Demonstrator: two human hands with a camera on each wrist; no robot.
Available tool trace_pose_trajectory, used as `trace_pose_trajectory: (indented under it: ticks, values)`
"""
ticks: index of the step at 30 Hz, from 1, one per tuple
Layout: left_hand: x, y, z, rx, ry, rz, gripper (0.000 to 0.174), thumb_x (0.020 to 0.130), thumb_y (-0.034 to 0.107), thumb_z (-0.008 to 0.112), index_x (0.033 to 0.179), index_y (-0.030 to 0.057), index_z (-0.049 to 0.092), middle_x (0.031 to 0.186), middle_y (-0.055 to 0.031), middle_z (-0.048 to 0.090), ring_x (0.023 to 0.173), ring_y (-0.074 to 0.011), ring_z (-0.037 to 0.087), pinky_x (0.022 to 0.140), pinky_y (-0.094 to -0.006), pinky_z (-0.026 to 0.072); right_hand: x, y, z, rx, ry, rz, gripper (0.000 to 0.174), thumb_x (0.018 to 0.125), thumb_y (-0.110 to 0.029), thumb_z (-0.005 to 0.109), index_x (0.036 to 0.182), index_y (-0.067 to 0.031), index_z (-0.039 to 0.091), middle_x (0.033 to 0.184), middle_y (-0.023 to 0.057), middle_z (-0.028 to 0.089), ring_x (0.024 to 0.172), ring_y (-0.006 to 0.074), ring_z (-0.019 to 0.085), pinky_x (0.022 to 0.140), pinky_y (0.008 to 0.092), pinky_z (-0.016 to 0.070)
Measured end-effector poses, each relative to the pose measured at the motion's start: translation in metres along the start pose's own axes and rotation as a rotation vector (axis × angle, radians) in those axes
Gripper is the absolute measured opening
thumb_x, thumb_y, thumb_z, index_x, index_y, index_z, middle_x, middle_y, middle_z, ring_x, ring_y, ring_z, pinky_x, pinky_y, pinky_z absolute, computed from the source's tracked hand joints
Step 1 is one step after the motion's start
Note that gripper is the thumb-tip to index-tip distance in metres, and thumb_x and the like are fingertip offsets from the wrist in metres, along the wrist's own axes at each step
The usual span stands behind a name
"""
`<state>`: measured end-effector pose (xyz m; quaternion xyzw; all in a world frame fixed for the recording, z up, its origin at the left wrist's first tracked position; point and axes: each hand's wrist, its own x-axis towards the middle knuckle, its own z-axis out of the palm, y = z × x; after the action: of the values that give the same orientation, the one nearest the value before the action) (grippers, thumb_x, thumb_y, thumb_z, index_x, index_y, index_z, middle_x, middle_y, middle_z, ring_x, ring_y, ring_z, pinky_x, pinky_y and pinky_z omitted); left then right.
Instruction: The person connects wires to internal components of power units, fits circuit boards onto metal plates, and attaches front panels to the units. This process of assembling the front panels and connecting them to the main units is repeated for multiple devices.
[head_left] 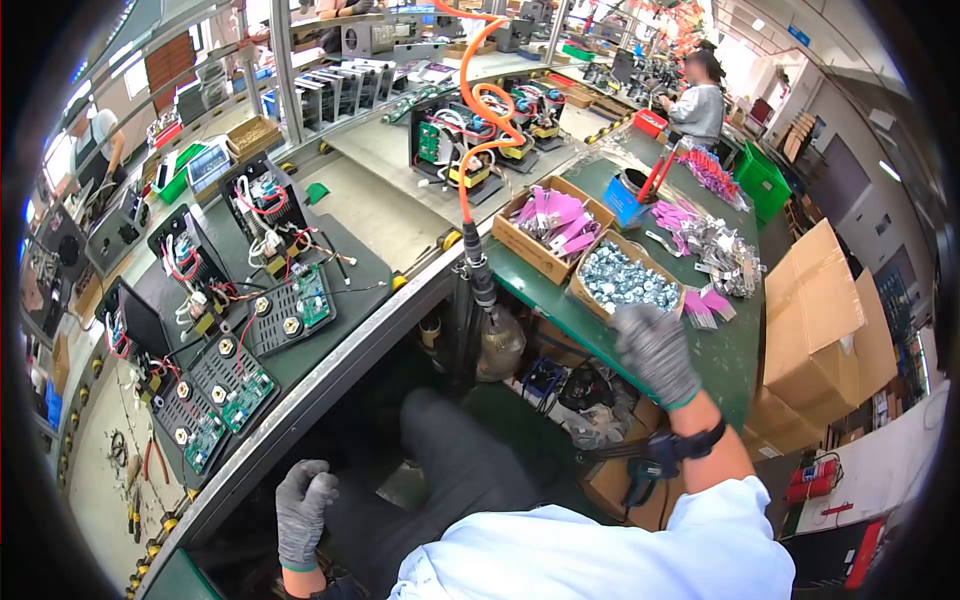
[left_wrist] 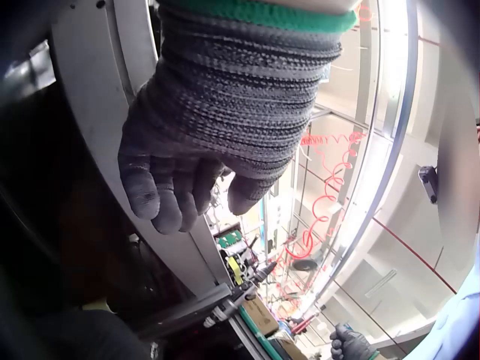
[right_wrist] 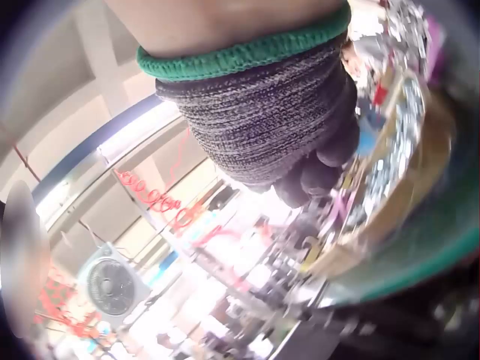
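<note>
My left hand, in a grey knit glove, is low beside the workbench frame. Its fingers are loosely bent; in the left wrist view the gloved hand shows nothing between thumb and fingers. The gloved right hand is over the near edge of a cardboard box of small shiny metal parts. Bent fingers of that hand show in the right wrist view, blurred, beside the box; whether they hold anything is hidden.
A driver hangs on an orange coiled hose. Left of it are open units with circuit boards. Pink-wrapped parts fill another box. Large cartons stand at right. A person is behind the bench.
</note>
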<state>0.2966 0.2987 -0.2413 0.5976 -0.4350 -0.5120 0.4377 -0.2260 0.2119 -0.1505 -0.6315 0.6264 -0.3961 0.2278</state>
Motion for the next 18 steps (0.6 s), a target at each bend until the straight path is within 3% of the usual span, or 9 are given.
trace_pose_trajectory:
  ticks: [1,2,3,5,6,9,11,14,18]
  values:
    - [0.004,0.006,0.009,0.011,-0.048,0.006,0.028,0.096,0.021,0.068,0.111,-0.002,0.063,0.083,-0.0053,0.065,0.07,-0.0096,0.06,0.066,-0.0234,0.0493,0.007,-0.014,-0.024,0.127,0.081,0.342,0.038,0.098,-0.039,0.065,0.106,-0.0017,0.068,0.076,0.0029,0.066,0.057,0.0127,0.061,0.052,0.0278,0.0496]
    - [0.006,0.011,0.016,0.012,-0.05,0.009,0.028,0.096,0.021,0.068,0.111,-0.002,0.063,0.083,-0.0053,0.065,0.07,-0.0096,0.06,0.066,-0.0234,0.0493,0.022,0.024,-0.053,-0.076,0.0,0.398,0.044,0.093,-0.041,0.068,0.115,-0.0028,0.068,0.093,0.0122,0.072,0.075,0.0267,0.071,0.068,0.0387,0.0577]
    - [0.009,0.015,0.022,0.018,-0.059,0.007,0.028,0.095,0.021,0.069,0.112,-0.0018,0.063,0.083,-0.0051,0.066,0.071,-0.0094,0.06,0.067,-0.0233,0.0493,0.029,0.041,-0.07,-0.075,0.004,0.395,0.044,0.093,-0.041,0.068,0.115,-0.0028,0.068,0.093,0.0122,0.072,0.075,0.0267,0.071,0.068,0.0387,0.0577]
    - [0.013,0.016,0.028,0.023,-0.058,0.007,0.028,0.095,0.02,0.069,0.112,-0.0017,0.063,0.083,-0.0049,0.066,0.071,-0.0092,0.06,0.068,-0.0232,0.0493,0.043,0.059,-0.088,-1.059,-0.179,0.206,0.063,0.087,-0.046,0.071,0.132,-0.0036,0.061,0.118,0.021,0.069,0.106,0.036,0.068,0.094,0.0463,0.0541]
    - [0.014,0.014,0.029,0.022,-0.072,0.008,0.028,0.094,0.02,0.07,0.112,-0.0015,0.064,0.084,-0.0046,0.066,0.072,-0.009,0.06,0.068,-0.0233,0.0494,0.05,0.035,-0.08,-0.973,-0.304,0.476,0.081,0.083,-0.051,0.073,0.146,-0.0047,0.05,0.133,0.0244,0.061,0.127,0.036,0.058,0.11,0.0447,0.0444]
    - [0.01,0.014,0.033,0.034,-0.087,-0.024,0.028,0.093,0.019,0.071,0.111,-0.0014,0.064,0.084,-0.0037,0.066,0.073,-0.0085,0.06,0.069,-0.0233,0.0496,0.057,0.04,-0.062,-0.926,-0.168,0.184,0.084,0.082,-0.047,0.074,0.15,-0.0066,0.046,0.14,0.0234,0.057,0.13,0.0383,0.055,0.109,0.0451,0.0449]
    - [0.007,0.012,0.034,0.042,-0.084,-0.051,0.027,0.093,0.018,0.071,0.11,-0.0013,0.065,0.084,-0.0032,0.066,0.073,-0.0082,0.06,0.069,-0.0232,0.0496,0.077,0.053,-0.046,-1.084,-0.13,0.153,0.075,0.083,-0.041,0.074,0.147,-0.0095,0.05,0.139,0.0218,0.058,0.128,0.0396,0.055,0.106,0.0465,0.0465]
    - [0.004,0.008,0.033,0.168,-0.137,-0.046,0.024,0.093,0.014,0.07,0.109,-0.0021,0.066,0.083,-0.0014,0.064,0.075,-0.0072,0.059,0.07,-0.0229,0.0492,0.105,0.054,-0.027,-1.136,-0.186,0.056,0.045,0.088,-0.031,0.068,0.129,-0.0128,0.063,0.121,0.0182,0.066,0.114,0.0358,0.063,0.098,0.0478,0.0505]
    - [0.003,0.005,0.028,0.229,-0.105,-0.023,0.024,0.093,0.014,0.07,0.109,-0.0026,0.066,0.083,-0.0009,0.064,0.075,-0.0069,0.058,0.07,-0.0233,0.0493,0.151,0.043,-0.023,-1.135,-0.196,-0.015,0.029,0.087,-0.025,0.068,0.113,-0.0112,0.071,0.108,0.0167,0.069,0.105,0.0342,0.067,0.092,0.0473,0.0528]
